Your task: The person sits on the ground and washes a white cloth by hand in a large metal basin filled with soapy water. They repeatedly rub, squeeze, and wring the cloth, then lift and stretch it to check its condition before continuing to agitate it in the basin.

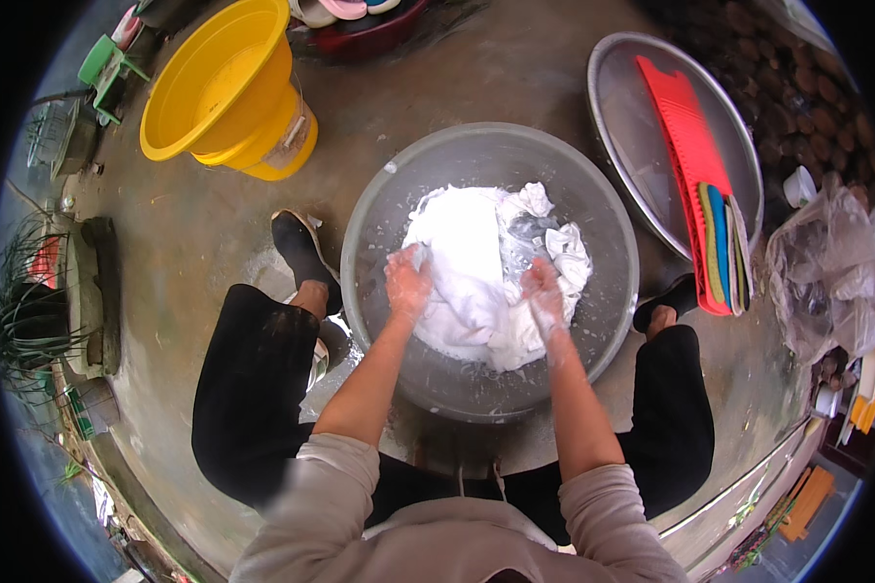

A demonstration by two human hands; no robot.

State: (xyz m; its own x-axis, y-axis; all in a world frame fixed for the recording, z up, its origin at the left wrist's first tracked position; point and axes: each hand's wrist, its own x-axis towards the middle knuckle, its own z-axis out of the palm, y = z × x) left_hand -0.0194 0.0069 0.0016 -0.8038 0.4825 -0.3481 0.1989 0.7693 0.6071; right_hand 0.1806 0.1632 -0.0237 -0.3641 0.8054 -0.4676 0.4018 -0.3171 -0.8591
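Observation:
A wide grey basin (488, 397) stands on the floor between my knees. White cloth (456, 240) lies in it, wet and sudsy, its upper left part spread smooth and bright. My left hand (409, 280) rests at the left edge of this cloth, its fingers curled; whether they grip it is hard to see. My right hand (544, 291) is on the right side, beside a crumpled white part of the laundry (570, 255), with foam on the wrist. Between the hands, greyish soapy water or cloth shows. The fingertips of both hands are partly hidden.
A yellow tub (168, 124) sits on a yellow bucket (281, 164) at the upper left. At the right, a metal basin (605, 131) holds a red plastic washboard (689, 146) and several coloured insoles (714, 240). A clear plastic bag (824, 277) lies further right. My feet flank the grey basin.

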